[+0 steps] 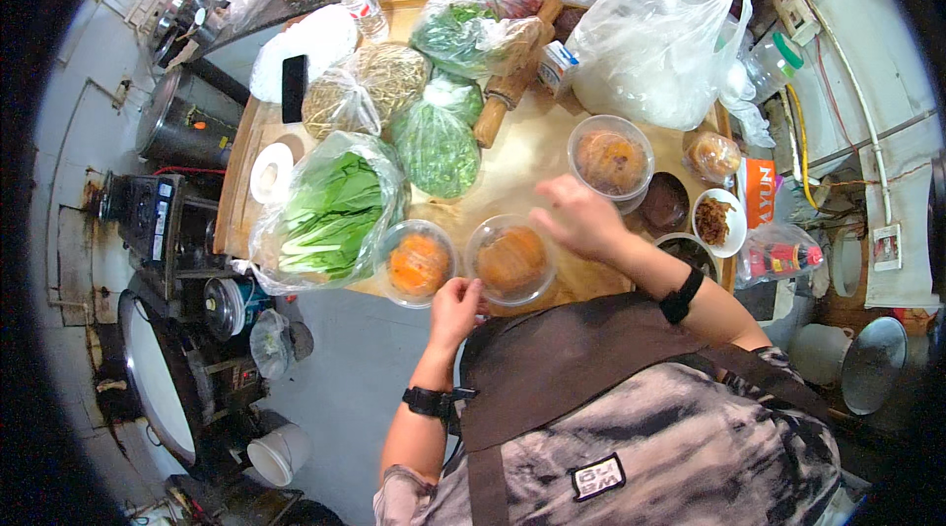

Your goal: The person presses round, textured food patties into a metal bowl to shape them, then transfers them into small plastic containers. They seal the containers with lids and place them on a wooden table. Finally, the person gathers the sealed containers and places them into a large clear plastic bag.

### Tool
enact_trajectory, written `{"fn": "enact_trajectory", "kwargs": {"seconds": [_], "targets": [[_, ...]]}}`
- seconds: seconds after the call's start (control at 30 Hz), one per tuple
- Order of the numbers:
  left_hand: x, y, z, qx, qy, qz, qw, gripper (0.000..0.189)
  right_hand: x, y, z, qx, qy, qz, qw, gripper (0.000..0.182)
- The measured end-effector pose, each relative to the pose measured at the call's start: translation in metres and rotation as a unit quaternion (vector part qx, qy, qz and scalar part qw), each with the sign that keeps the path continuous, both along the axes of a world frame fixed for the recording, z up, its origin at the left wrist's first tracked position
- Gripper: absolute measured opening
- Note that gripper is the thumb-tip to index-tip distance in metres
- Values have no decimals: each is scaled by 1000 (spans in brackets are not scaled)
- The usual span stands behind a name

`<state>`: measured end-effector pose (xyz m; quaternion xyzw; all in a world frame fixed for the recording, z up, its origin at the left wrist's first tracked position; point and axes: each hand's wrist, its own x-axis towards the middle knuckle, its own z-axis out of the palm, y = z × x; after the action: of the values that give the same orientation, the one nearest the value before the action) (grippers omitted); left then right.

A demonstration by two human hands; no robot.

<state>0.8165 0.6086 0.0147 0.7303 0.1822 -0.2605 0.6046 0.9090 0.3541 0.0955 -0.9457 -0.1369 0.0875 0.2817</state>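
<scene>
Two round clear plastic containers with orange-brown food stand side by side at the table's near edge: the left container [418,264] and the middle container [511,260]. My left hand [456,312] is at the near rim between them, its fingertips close together by the middle container; whether it grips the rim is not clear. Over the right side of that same container hovers my right hand [580,219], fingers apart and holding nothing. Beyond it a third clear container [610,158] with similar food sits on top of another clear piece.
A bag of leafy greens [332,212], a bag of green vegetables [440,142] and a wooden rolling pin [517,75] lie left and behind. At right are a dark round dish [664,202], a white bowl of brown food [718,223] and a large white plastic bag [658,46].
</scene>
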Motion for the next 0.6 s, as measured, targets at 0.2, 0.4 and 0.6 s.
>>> {"fn": "enact_trajectory", "kwargs": {"seconds": [0.2,0.4,0.6], "targets": [[1,16,23,-49,-92,80,991,23,-1,32,-5,83,301,-32,950,41],[-1,96,57,-9,-145,212,966,20,13,107,1,263,188,79,943,34],[2,100,33,-2,-68,294,953,37,19,120,-75,278,275,98,915,62]]}}
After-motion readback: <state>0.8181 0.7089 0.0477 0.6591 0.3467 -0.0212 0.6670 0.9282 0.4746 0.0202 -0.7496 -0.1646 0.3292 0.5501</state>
